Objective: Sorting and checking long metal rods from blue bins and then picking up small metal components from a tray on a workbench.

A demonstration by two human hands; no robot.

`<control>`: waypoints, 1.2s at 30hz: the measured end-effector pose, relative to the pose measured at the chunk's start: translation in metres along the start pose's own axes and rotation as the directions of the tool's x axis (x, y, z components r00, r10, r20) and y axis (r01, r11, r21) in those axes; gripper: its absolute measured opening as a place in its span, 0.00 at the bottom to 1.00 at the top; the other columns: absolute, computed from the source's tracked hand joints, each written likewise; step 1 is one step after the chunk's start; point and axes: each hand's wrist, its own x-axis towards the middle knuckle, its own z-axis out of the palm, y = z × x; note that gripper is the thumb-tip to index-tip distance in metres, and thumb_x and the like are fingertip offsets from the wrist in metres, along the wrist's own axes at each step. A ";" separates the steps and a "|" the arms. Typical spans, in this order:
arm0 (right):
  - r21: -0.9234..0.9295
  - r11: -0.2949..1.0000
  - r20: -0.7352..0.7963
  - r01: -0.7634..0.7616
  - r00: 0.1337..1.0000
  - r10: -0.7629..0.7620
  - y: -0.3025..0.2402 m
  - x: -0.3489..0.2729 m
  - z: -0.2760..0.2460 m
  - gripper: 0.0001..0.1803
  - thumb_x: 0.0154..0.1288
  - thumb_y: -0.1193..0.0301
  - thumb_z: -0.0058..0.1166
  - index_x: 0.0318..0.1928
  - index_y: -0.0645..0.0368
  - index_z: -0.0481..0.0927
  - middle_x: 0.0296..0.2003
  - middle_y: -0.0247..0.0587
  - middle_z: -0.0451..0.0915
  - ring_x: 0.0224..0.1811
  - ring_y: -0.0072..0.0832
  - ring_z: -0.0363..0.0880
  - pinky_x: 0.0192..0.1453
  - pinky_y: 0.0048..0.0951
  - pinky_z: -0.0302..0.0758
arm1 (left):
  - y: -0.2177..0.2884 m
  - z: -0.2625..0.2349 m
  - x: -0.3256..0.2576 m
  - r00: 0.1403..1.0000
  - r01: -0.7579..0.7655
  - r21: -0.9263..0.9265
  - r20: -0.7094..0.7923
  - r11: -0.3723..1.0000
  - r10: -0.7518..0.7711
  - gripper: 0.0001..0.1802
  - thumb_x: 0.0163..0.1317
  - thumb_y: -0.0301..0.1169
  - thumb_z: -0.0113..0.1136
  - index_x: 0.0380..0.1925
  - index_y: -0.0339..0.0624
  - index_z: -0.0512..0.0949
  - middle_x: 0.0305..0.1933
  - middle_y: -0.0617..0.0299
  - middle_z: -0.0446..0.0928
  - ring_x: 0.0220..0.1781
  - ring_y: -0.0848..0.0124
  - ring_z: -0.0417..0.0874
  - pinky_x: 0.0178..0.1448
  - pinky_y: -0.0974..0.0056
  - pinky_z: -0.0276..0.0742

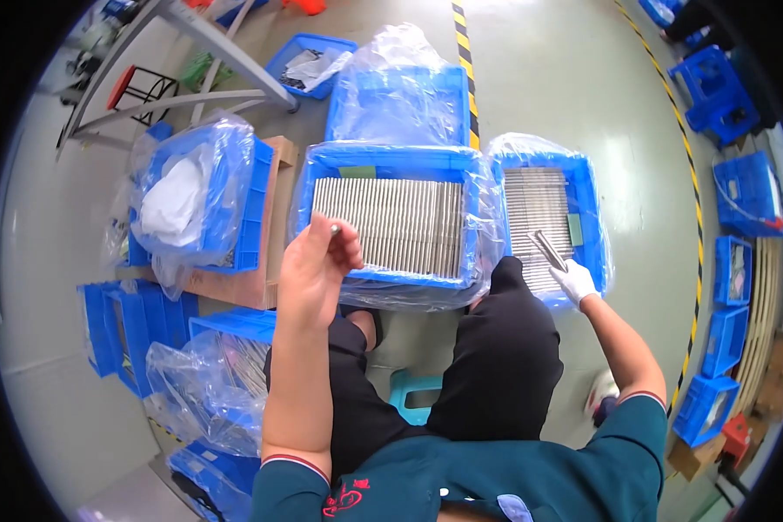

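Note:
My bare left hand [322, 257] is raised over the left edge of the middle blue crate [391, 153]. Its fingers are curled round a small metal piece [335, 230], of which only a grey end shows. Rows of slim silvery metal rods [391, 222] lie side by side in that crate. At the right, my white-gloved right hand [574, 283] is closed on a few metal rods [548, 250], held at a slant over the right blue crate [589, 217]. More rods [535, 196] lie packed in this crate, and plastic film lines both.
Behind the middle crate stands another plastic-draped blue crate [396, 96]. To the left, a crate with white material [172, 202] rests on a wooden pallet [274, 204]. A turquoise stool [406, 391] is under me. Yellow-black tape [694, 261] and blue bins [726, 339] run along the right.

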 end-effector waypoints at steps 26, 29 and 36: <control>0.710 0.639 0.107 0.297 0.851 -0.514 -0.383 -0.140 -0.052 0.06 0.62 0.70 0.48 0.38 0.59 0.72 0.19 0.33 0.74 0.11 0.14 0.61 0.14 0.17 0.54 | 0.020 -0.056 0.015 0.986 -0.160 -0.640 -0.143 0.751 0.089 0.21 0.57 0.52 0.58 0.30 0.45 0.76 0.27 0.66 0.76 0.31 0.73 0.77 0.37 0.67 0.73; 0.730 0.632 0.131 0.260 0.854 -0.503 -0.382 -0.138 -0.055 0.06 0.62 0.71 0.47 0.38 0.59 0.71 0.19 0.33 0.74 0.12 0.14 0.62 0.14 0.17 0.55 | 0.020 -0.054 0.018 0.974 -0.203 -0.542 -0.194 0.816 0.113 0.21 0.57 0.52 0.58 0.29 0.45 0.76 0.27 0.66 0.76 0.30 0.74 0.76 0.36 0.68 0.73; 0.707 0.631 0.094 0.320 0.841 -0.532 -0.377 -0.131 -0.054 0.07 0.61 0.71 0.48 0.37 0.61 0.71 0.20 0.34 0.74 0.13 0.14 0.63 0.16 0.18 0.58 | 0.017 -0.048 0.020 0.931 -0.301 -0.314 -0.300 0.901 0.207 0.20 0.59 0.52 0.56 0.29 0.45 0.75 0.25 0.66 0.75 0.26 0.77 0.74 0.31 0.72 0.71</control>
